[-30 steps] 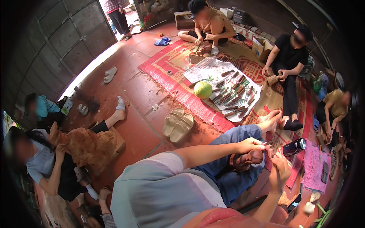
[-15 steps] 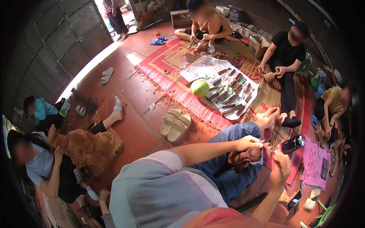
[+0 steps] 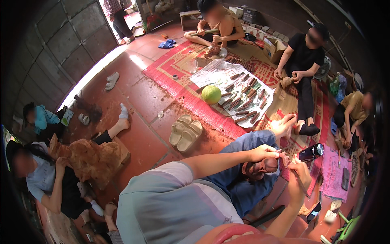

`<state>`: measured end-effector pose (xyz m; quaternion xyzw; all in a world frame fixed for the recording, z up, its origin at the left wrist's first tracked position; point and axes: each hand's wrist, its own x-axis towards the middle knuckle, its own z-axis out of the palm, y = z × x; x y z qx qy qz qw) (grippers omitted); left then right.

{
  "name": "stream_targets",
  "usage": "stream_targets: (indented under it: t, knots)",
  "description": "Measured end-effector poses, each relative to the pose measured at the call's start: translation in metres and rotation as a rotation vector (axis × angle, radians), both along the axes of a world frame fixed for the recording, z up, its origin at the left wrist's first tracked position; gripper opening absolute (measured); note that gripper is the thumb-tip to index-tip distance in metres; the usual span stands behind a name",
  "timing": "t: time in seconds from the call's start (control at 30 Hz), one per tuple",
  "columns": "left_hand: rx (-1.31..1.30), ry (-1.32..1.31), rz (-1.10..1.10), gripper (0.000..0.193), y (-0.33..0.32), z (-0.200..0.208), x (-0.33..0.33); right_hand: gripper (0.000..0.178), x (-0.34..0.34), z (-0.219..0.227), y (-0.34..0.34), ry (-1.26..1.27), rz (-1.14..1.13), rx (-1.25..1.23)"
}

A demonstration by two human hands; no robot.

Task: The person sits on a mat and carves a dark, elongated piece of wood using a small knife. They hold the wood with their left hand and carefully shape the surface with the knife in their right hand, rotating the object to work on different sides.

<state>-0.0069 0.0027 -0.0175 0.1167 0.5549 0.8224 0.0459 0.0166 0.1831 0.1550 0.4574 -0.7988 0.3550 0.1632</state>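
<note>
My left hand (image 3: 263, 153) is closed, thumb and fingers pinched at the edge of a small reddish carved wood piece (image 3: 285, 160). On the other side of that piece is my right hand (image 3: 299, 175), its fingers wrapped round a slim carving tool (image 3: 303, 188); the tool's tip is hidden. Just below my left hand, a dark brown rounded wood carving (image 3: 258, 169) lies on my lap, against my blue trousers (image 3: 237, 156). A dark flask (image 3: 311, 153) stands close beyond my right hand.
Chisels (image 3: 248, 99) lie across white paper (image 3: 203, 76) on a red mat (image 3: 162, 73), beside a green round fruit (image 3: 211, 94). Beige sandals (image 3: 186, 133) sit on the tiles. Co-workers surround me; one at left has a large wood carving (image 3: 91, 158). A pink cloth (image 3: 335, 173) lies at right.
My hands stay almost in place, with slight movement at the reddish piece. At the far side, a co-worker's stick-like tool has swung up from pointing downward to nearly level.
</note>
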Motion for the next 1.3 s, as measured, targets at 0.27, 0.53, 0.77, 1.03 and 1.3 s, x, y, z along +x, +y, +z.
stream_targets:
  t: [0.27, 0.53, 0.77, 1.03, 1.3]
  knots:
    - [0.019, -0.016, -0.007, 0.021, -0.001, 0.016, 0.008, 0.011, 0.000, -0.001, 0.000, -0.138, 0.002, -0.093]
    - [0.071, -0.009, -0.048, 0.023, -0.002, 0.021, 0.011, 0.011, -0.002, -0.010, 0.001, -0.081, -0.035, -0.147]
    - [0.062, -0.007, -0.026, 0.022, 0.000, 0.017, 0.009, 0.010, 0.005, -0.008, -0.007, -0.059, -0.098, -0.028]
    - [0.051, 0.001, -0.004, 0.024, 0.000, 0.015, 0.007, 0.013, 0.002, -0.013, -0.005, 0.020, -0.060, -0.056]
    - [0.028, 0.005, 0.002, 0.024, -0.003, 0.012, 0.008, 0.012, 0.006, -0.022, -0.003, -0.007, -0.084, -0.122]
